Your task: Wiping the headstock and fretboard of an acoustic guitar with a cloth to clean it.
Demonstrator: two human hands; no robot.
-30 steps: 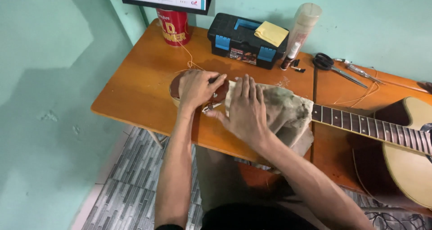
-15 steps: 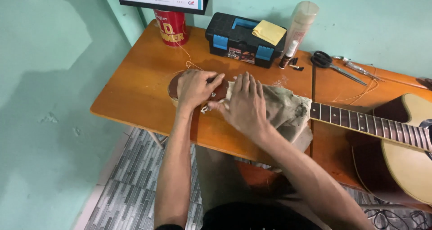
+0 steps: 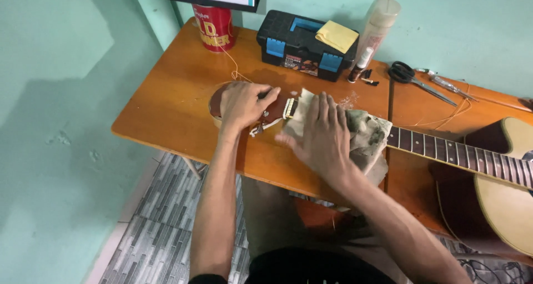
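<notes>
An acoustic guitar (image 3: 499, 173) lies across an orange wooden table (image 3: 166, 112), its neck pointing left. My left hand (image 3: 242, 102) grips the reddish-brown headstock (image 3: 276, 109) near the table's middle. My right hand (image 3: 322, 134) lies flat, fingers spread, on a dirty grey cloth (image 3: 369, 134) draped over the neck just right of the headstock. The bare fretboard (image 3: 444, 149) runs right from the cloth to the pale guitar body.
At the back stand a red cup (image 3: 215, 27), a black and blue toolbox (image 3: 304, 45) with a yellow pad (image 3: 337, 36) on top, a clear tube (image 3: 377, 26), and scissors (image 3: 413, 78). Loose wire (image 3: 233, 67) curls near the headstock. Tiled floor (image 3: 150, 239) lies below.
My right hand has slid slightly along the cloth on the neck. My left hand stays on the headstock. The camera view shifted a little.
</notes>
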